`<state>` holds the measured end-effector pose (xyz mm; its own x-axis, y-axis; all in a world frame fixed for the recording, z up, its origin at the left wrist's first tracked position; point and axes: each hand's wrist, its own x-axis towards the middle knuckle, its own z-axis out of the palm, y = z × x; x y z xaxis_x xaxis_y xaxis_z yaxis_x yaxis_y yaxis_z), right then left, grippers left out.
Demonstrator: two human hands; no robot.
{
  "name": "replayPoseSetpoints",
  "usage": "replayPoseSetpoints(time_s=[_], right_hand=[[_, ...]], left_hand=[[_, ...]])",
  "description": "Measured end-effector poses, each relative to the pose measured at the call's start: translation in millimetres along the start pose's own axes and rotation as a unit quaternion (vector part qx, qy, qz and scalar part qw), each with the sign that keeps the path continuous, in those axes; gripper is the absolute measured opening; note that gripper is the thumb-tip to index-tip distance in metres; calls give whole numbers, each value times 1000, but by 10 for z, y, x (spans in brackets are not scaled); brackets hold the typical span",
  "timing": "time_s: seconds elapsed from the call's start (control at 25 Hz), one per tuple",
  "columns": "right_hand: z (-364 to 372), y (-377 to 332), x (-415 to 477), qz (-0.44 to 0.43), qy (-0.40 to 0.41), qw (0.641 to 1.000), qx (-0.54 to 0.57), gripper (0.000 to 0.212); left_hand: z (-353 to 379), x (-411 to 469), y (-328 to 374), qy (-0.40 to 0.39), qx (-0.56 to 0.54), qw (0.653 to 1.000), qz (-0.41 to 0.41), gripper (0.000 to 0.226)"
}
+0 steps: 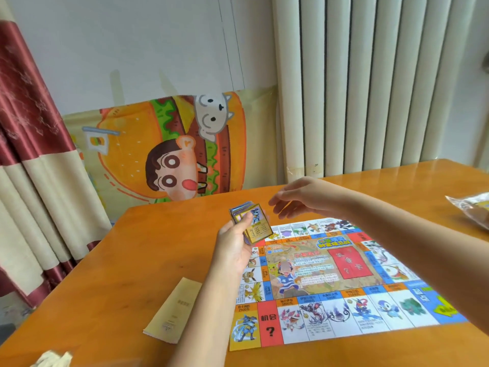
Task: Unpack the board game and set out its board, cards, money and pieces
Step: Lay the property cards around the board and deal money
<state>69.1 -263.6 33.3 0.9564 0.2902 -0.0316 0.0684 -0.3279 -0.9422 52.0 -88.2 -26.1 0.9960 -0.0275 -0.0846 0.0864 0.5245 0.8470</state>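
Your orange wooden surface (pixel 132 260) carries everything, and the thin game board (pixel 330 274) lies unfolded flat on its right half, printed side up. Left of the board lies a tan folded paper (pixel 172 311) (a booklet or an envelope, I cannot tell which). A clear plastic bag (pixel 473 210) sits at the far right edge, well apart from the board.

Smaller than these is the deck of cards (pixel 254 223), which is off the surface. Your left hand (pixel 235 247) grips it above the board's far left corner, thumb across the top card's face and fingers wrapped beneath. Your right hand (pixel 299 200) hovers just beside the deck, fingers relaxed and spread, holding nothing and not touching the cards.

The cards look glossy and thin, so I judge the deck light but slippery and apt to slide apart; its top cards sit askew. Pinch it across the long edges to square the stack, and lift single cards by a corner. The board looks done, while the cards, money and pieces seem yet to be laid out.
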Motion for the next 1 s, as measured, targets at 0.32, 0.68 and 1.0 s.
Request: replayPoseSetpoints(time_s=[0.32, 0.68, 1.0], right_hand=[[-369, -33, -593, -5, 42, 996, -80, 21], [-322, 196, -962, 0, 55, 995, -85, 13], [-152, 340, -1257, 29, 45, 999, -4, 14]], left_hand=[[471, -304, -240, -8, -27, 999, -21, 16], [610, -577, -448, 5, 60, 996, -69, 15], [502, -919, -466, -19, 86, 988, -126, 26]])
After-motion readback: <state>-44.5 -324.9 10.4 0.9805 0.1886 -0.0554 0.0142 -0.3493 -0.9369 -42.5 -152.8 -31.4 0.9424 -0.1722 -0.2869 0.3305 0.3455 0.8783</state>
